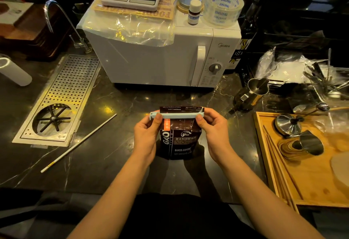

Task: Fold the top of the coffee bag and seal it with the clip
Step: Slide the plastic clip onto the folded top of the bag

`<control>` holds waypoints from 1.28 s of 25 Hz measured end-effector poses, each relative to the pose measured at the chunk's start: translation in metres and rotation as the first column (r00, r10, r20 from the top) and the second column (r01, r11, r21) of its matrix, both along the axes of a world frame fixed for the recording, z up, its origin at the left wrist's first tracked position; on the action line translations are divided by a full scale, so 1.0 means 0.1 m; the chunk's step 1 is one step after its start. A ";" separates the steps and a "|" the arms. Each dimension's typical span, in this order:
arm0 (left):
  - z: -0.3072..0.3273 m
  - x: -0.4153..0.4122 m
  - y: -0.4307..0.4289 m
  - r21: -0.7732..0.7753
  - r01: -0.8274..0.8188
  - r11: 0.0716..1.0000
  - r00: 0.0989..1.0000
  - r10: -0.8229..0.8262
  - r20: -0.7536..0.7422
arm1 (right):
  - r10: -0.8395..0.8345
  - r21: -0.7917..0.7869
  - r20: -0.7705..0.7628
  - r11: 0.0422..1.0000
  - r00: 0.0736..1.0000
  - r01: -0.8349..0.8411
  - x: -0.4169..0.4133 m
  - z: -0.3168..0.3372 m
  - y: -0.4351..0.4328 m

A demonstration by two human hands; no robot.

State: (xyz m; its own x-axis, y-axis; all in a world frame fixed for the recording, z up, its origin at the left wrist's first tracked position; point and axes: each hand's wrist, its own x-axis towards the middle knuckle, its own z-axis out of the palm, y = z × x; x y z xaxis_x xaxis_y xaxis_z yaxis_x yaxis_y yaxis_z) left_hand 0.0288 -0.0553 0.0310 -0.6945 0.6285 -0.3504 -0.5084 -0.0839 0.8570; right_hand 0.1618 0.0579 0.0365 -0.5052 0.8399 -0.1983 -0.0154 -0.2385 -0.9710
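A dark brown coffee bag (179, 140) stands upright on the black marble counter, straight in front of me. Its top is folded over, and a flap sticks up behind a long pale blue clip (177, 115) that lies across the fold. My left hand (146, 134) pinches the clip's left end with thumb on the front. My right hand (213, 131) pinches the clip's right end the same way. Whether the clip is snapped shut I cannot tell.
A white microwave (160, 57) stands just behind the bag, with a scale, tape roll and small bottle on top. A perforated metal drain tray (62, 99) and a long white stick (79, 142) lie at left. A wooden tray (264, 155) with steel pitchers sits at right.
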 end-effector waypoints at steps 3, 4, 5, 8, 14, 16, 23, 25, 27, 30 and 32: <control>-0.02 -0.02 -0.01 -0.023 0.010 1.000 0.999 -0.011 -0.040 | -0.024 0.002 -0.027 1.000 0.999 0.024 -0.01 0.00 -0.04; -0.01 -0.04 -0.02 -0.050 0.018 0.999 0.998 -0.021 -0.058 | -0.024 -0.005 -0.034 1.000 0.999 0.024 -0.01 0.01 -0.05; 0.00 -0.06 -0.04 -0.085 0.036 0.996 0.995 -0.044 -0.092 | -0.016 0.002 -0.034 1.000 0.999 0.016 0.00 0.03 -0.05; 0.14 -0.17 -0.08 -0.243 0.094 0.966 0.897 -0.188 -0.400 | 0.074 0.143 0.036 0.987 0.997 -0.078 0.05 0.11 0.00; 0.42 -0.33 0.10 -0.386 0.170 0.907 0.273 -0.420 -0.866 | 0.087 0.572 0.339 0.772 0.937 -0.278 -0.07 0.32 0.12; 0.42 -0.33 0.15 -0.379 0.181 0.907 0.236 -0.415 -0.879 | 0.093 0.637 0.407 0.684 0.909 -0.355 -0.15 0.38 0.13; 0.35 -0.24 0.24 -0.356 0.103 0.929 0.256 -0.371 -0.893 | -0.074 0.683 0.564 0.601 0.822 -0.415 -0.22 0.38 0.05; 0.35 -0.22 0.24 -0.362 0.098 0.927 0.255 -0.375 -0.891 | -0.113 0.677 0.593 0.607 0.797 -0.417 -0.26 0.39 0.03; 0.35 -0.23 0.24 -0.361 0.109 0.926 0.294 -0.377 -0.878 | -0.099 0.651 0.566 0.663 0.819 -0.370 -0.27 0.36 0.02; 0.36 -0.27 0.21 -0.361 0.148 0.921 0.395 -0.390 -0.832 | -0.054 0.607 0.475 0.743 0.878 -0.282 -0.23 0.30 0.03; 0.35 -0.29 0.17 -0.353 0.159 0.922 0.468 -0.385 -0.795 | -0.039 0.583 0.459 0.767 0.887 -0.268 -0.17 0.28 0.05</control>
